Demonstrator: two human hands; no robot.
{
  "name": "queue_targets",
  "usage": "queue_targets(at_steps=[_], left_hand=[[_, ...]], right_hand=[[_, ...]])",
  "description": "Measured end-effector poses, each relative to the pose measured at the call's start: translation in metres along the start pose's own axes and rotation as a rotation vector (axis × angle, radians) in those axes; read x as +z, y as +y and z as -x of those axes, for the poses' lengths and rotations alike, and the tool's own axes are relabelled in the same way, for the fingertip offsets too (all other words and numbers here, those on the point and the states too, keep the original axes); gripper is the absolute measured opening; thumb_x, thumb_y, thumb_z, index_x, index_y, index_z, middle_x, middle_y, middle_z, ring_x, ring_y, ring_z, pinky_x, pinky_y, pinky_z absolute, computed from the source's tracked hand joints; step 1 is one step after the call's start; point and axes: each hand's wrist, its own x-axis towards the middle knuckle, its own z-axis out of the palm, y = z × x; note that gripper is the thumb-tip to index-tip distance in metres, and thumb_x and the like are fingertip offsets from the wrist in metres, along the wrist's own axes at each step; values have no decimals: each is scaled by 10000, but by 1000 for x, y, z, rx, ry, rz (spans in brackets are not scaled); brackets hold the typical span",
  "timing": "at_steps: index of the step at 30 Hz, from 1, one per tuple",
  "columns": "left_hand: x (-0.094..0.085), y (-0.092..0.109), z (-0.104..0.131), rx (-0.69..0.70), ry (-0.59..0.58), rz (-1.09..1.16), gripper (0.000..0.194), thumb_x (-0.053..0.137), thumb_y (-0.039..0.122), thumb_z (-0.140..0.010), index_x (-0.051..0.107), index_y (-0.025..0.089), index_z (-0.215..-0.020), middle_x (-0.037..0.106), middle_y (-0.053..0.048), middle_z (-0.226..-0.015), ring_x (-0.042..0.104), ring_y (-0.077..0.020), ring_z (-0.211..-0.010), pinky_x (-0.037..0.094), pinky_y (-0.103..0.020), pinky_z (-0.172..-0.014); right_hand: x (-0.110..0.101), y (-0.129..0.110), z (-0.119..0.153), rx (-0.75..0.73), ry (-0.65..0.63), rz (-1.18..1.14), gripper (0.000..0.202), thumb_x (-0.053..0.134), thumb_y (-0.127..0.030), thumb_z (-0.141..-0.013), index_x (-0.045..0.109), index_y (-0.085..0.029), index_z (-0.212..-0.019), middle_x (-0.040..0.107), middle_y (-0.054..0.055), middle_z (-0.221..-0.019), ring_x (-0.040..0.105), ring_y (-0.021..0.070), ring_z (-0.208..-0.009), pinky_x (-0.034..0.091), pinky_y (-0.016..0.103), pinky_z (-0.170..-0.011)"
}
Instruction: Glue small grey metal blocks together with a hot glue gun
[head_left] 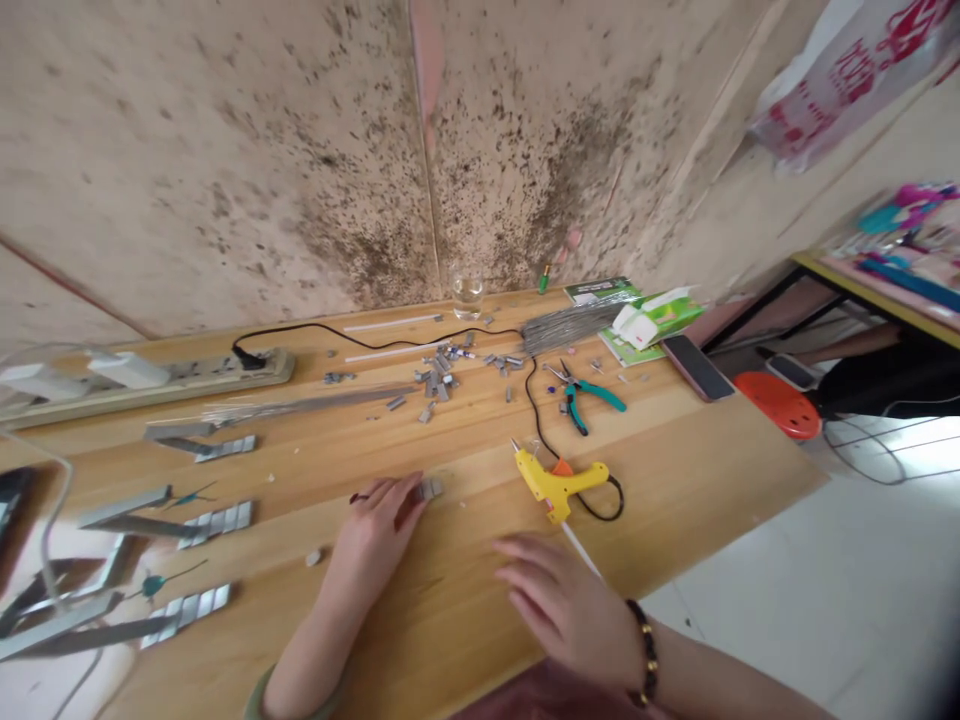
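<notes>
My left hand point(379, 520) rests on the wooden table with thumb and fingertips closed on a small grey block point(430, 489). My right hand point(547, 600) hovers over the table's near side, fingers stretched and slightly apart, holding nothing. Just beyond it lies a yellow glue gun point(561, 483) on its side, a white glue stick point(581, 548) coming out of its back end. Pliers with teal handles point(589, 395) lie farther back. A loose grey piece point(313, 557) sits left of my left forearm.
Several grey pieces point(436, 378) are scattered at mid-table near bundled thin wires point(574, 322). A power strip point(210, 375) lies at back left, folded grey strips point(187, 620) at left. A glass of water point(468, 296) stands by the wall; a phone point(697, 367) lies right.
</notes>
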Motion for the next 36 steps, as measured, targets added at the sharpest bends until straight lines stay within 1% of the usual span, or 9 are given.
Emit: queue_targets(at_steps=[3, 6, 10, 14, 17, 21, 27, 31, 36], left_hand=[[0, 1, 0, 13, 20, -10, 235, 509, 309, -922, 630, 164, -1062, 717, -92, -899, 675, -225, -817, 541, -337, -724], [0, 2, -1, 20, 50, -19, 240, 495, 322, -926, 639, 169, -1041, 721, -96, -899, 684, -222, -805, 546, -331, -713], [0, 2, -1, 23, 69, -33, 244, 486, 336, -930, 643, 178, -1030, 724, -94, -891, 690, -218, -791, 548, -316, -697], [0, 0, -1, 20, 77, -21, 235, 496, 331, -926, 646, 182, -1028, 723, -82, -875, 688, -212, -782, 550, -309, -688], [0, 0, -1, 15, 80, -18, 226, 512, 327, -919, 650, 183, -1026, 724, -79, -879, 690, -210, -789, 550, -308, -698], [0, 0, -2, 25, 102, -25, 255, 498, 358, -926, 661, 181, -1008, 728, -81, -871, 695, -213, -776, 555, -308, -676], [-1, 2, -4, 29, 105, -46, 276, 476, 369, -935, 664, 177, -998, 729, -80, -861, 698, -211, -769, 563, -300, -660], [-1, -1, -2, 16, 110, -75, 293, 476, 392, -932, 673, 181, -982, 733, -80, -866, 700, -211, -763, 558, -299, -648], [0, -5, 1, 24, 113, -105, 315, 446, 383, -949, 665, 157, -966, 734, -83, -852, 694, -198, -749, 553, -288, -657]], right_hand=[[-28, 28, -4, 39, 71, 167, 404, 376, -45, -863, 556, -173, -1201, 571, 106, -1290, 455, 238, -1265, 436, 469, -1052], [-40, 60, -2, 164, 66, 340, 447, 416, -55, -836, 541, -175, -1248, 556, 119, -1303, 427, 288, -1286, 401, 555, -1055], [-34, 86, 8, 219, 58, 464, 461, 443, -99, -864, 487, -151, -1319, 535, 134, -1336, 441, 306, -1274, 418, 563, -1029], [-25, 98, 11, 199, 81, 435, 395, 454, -108, -896, 499, -168, -1284, 591, 123, -1243, 531, 270, -1184, 500, 484, -978], [-23, 103, 9, 174, 76, 408, 310, 472, -107, -906, 526, -165, -1205, 614, 108, -1156, 570, 250, -1137, 533, 435, -961], [-25, 104, 5, 144, 75, 406, 260, 500, -134, -912, 522, -168, -1169, 609, 105, -1131, 584, 253, -1126, 540, 436, -960], [-18, 83, -16, 76, 99, 259, 250, 525, -136, -905, 509, -187, -1149, 616, 96, -1120, 602, 229, -1099, 548, 394, -939], [-4, 68, -33, 149, 71, 73, 231, 557, -97, -869, 516, -184, -1079, 640, 84, -1059, 623, 218, -1009, 550, 375, -872], [7, 69, -44, 190, 27, -2, 177, 578, -166, -875, 505, -156, -1037, 648, 98, -990, 622, 236, -947, 527, 377, -823]])
